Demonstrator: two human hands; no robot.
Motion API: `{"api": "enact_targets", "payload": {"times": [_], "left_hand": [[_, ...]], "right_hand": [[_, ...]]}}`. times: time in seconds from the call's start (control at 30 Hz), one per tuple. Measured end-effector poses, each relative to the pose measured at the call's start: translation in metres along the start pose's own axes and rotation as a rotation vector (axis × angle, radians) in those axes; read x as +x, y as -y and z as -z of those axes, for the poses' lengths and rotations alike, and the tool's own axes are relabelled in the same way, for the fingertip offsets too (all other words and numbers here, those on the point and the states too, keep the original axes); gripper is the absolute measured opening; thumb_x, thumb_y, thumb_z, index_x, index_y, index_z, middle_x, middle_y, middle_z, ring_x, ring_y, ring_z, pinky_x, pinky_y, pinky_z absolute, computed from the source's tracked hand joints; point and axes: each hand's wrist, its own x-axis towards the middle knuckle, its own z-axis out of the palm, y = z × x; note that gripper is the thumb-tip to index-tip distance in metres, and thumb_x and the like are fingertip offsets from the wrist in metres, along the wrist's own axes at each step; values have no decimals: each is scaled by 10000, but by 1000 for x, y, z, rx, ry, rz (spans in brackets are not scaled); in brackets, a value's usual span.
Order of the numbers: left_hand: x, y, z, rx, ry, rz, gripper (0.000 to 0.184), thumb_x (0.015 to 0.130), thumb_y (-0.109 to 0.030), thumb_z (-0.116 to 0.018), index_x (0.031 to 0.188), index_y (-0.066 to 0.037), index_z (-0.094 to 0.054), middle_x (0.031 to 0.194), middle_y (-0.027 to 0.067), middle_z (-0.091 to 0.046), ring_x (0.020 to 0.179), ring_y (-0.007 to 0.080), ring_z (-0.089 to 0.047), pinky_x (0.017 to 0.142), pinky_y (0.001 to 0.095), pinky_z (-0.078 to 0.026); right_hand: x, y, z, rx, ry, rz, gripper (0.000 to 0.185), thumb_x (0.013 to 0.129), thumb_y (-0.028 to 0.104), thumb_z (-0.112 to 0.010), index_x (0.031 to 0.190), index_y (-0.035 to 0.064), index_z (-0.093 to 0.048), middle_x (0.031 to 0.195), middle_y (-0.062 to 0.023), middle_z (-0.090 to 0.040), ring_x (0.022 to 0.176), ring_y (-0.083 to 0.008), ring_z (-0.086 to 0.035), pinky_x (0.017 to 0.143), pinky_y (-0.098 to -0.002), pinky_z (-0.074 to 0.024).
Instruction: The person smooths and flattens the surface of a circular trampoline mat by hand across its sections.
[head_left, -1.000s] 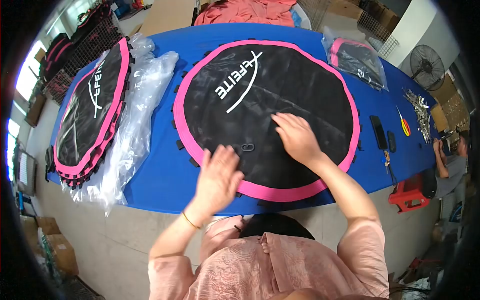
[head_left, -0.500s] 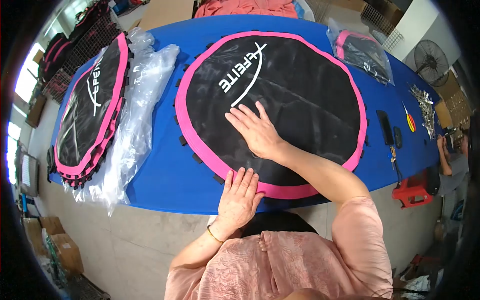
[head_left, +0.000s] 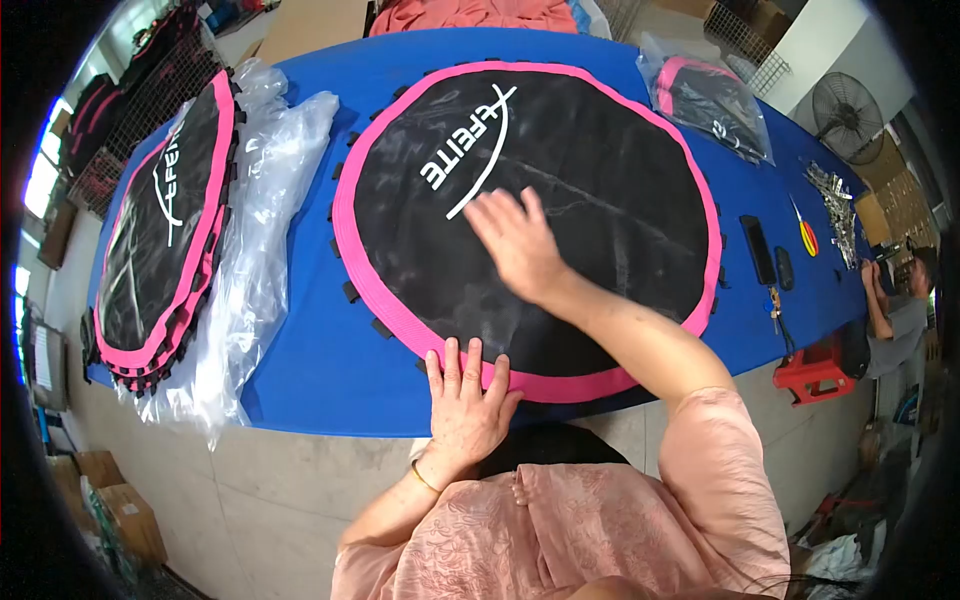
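Observation:
A round black trampoline mat (head_left: 590, 190) with a pink border, white lettering and black tabs around its edge lies flat in front of me. My left hand (head_left: 468, 400) rests on the near pink border, fingers spread, a bracelet on the wrist. Over the middle of the mat, my right hand (head_left: 518, 240) is stretched out with its fingers apart, slightly blurred; whether it touches the surface I cannot tell. Neither hand holds anything. On the left, a stack of similar mats (head_left: 165, 230) lies on clear plastic wrapping (head_left: 265, 200).
On the right of the blue table (head_left: 300, 385) lie a bagged mat (head_left: 705, 105), a black phone (head_left: 757, 250), red-and-yellow-handled snips (head_left: 807, 238) and a heap of metal pieces (head_left: 835, 215). Beyond stand a fan (head_left: 848, 115), a red stool (head_left: 810, 375) and a seated person (head_left: 900, 320).
My right hand has shifted slightly across the mat, toward its right side. The left-hand fingers have spread wider on the border. The whole view has shifted a little.

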Motion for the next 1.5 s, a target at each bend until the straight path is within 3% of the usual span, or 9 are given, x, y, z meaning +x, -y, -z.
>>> {"api": "enact_targets", "payload": {"times": [0.17,0.53,0.7,0.83,1.17,1.27,1.33,1.5], "left_hand": [[0,1,0,48,21,-13,536,932,-419,-761,1354,-95,-692,1521,302,-501,1499,564,-347,1213,752,-231],[-2,3,-2,58,-6,-37,535,958,-416,-736,1380,-92,-679,1542,285,-494,1500,548,-355,1219,735,-228],[-2,4,-3,74,1,-39,540,970,-433,-722,1384,-89,-673,1562,289,-473,1516,553,-333,1223,738,-221],[-4,3,-2,73,11,-40,537,975,-434,-715,1384,-89,-672,1566,292,-467,1519,555,-327,1228,737,-210],[1,1,1,123,47,-27,506,1003,-464,-670,1343,-89,-697,1530,305,-497,1496,561,-356,1216,755,-222],[0,2,-2,131,39,-32,505,1008,-470,-660,1339,-92,-701,1517,299,-510,1491,552,-367,1217,752,-223],[0,3,-2,137,25,-30,510,1008,-479,-653,1340,-95,-704,1497,290,-531,1490,541,-373,1219,748,-221],[2,1,0,126,41,-24,508,1008,-476,-655,1338,-94,-703,1494,290,-535,1483,545,-379,1217,749,-224]], "right_hand": [[-1,30,0,127,-48,178,632,917,59,-606,1542,86,-515,1511,-142,-565,1445,-321,-501,1254,-618,-253],[32,-118,-22,-252,-45,-290,621,915,50,-617,1526,72,-512,1520,-124,-572,1465,-297,-485,1254,-612,-257],[34,-132,-16,-311,60,-457,629,946,82,-623,1558,82,-476,1558,-119,-547,1481,-292,-472,1268,-612,-238],[40,-108,-27,-251,19,-346,545,1008,93,-510,1553,83,-485,1565,-117,-545,1496,-288,-461,1274,-604,-229],[50,37,-30,-21,-105,68,508,930,151,-600,1428,56,-578,1325,-106,-627,1304,-286,-563,1198,-598,-335],[35,70,-28,50,-83,171,552,934,152,-603,1476,62,-557,1434,-128,-603,1403,-304,-527,1249,-609,-279],[27,72,-25,95,-29,207,580,942,157,-601,1512,70,-537,1525,-142,-568,1465,-322,-496,1273,-617,-236],[22,16,-25,-8,-87,88,560,945,132,-585,1501,66,-551,1504,-136,-586,1440,-313,-514,1262,-605,-248]]}}
